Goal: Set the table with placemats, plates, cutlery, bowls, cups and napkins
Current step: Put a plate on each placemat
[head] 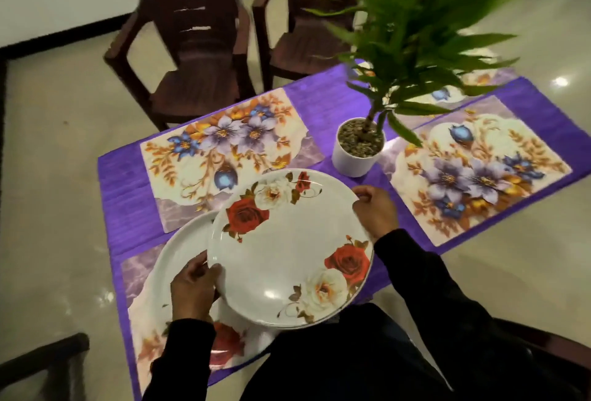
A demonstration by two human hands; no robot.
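Both hands grip the rose plate (287,250) by opposite rims, left hand (192,288) and right hand (375,211) curled round it, face up, over another plate (179,250)

A white round pot (357,157) holding a tall green leafy plant (419,32) stands mid-table between two floral rectangular placemats (204,157) (479,170), whose bare faces leave open passage either side.

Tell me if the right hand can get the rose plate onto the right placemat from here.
Probably yes. The right hand grips the plate beside the bare placemat; the plant pot stands off to its left.
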